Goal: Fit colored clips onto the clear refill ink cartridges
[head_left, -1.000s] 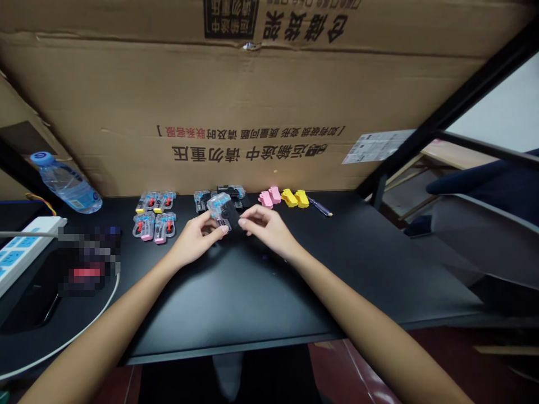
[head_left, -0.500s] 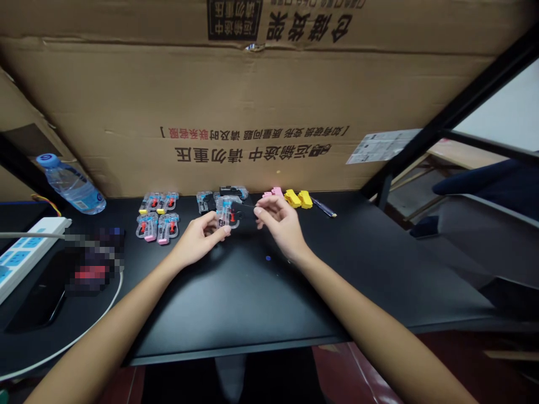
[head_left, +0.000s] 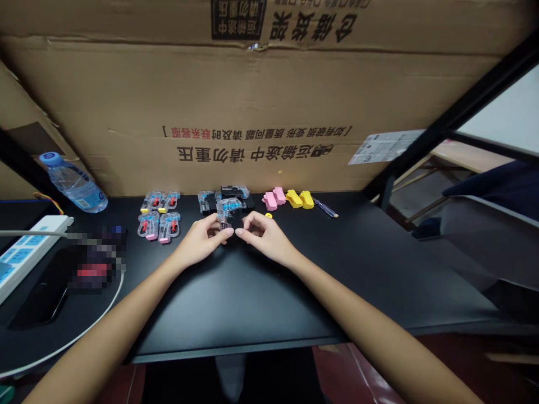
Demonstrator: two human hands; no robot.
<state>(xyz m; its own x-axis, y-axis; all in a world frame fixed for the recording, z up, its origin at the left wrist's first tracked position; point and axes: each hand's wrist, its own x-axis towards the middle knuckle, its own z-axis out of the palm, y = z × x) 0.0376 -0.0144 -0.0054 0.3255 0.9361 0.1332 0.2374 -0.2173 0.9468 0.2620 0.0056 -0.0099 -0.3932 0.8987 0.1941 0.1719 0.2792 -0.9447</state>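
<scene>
Now that the cover (head_left: 234,217) meets the toy (head_left: 224,208) between them, left grip (head_left: 202,240) pinches the toy, right grip (head_left: 267,238) the cover's edge.

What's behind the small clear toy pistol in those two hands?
Beyond the toy pistol, clear and black plastic pieces lie on the black table, before the cardboard. It partly covers them; their exact number is unclear.

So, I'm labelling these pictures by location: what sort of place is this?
Probably an indoor workbench, perhaps improvised: a black tabletop backed by printed cardboard, with small clear plastic pieces grouped on it and a power strip at its left.
</scene>
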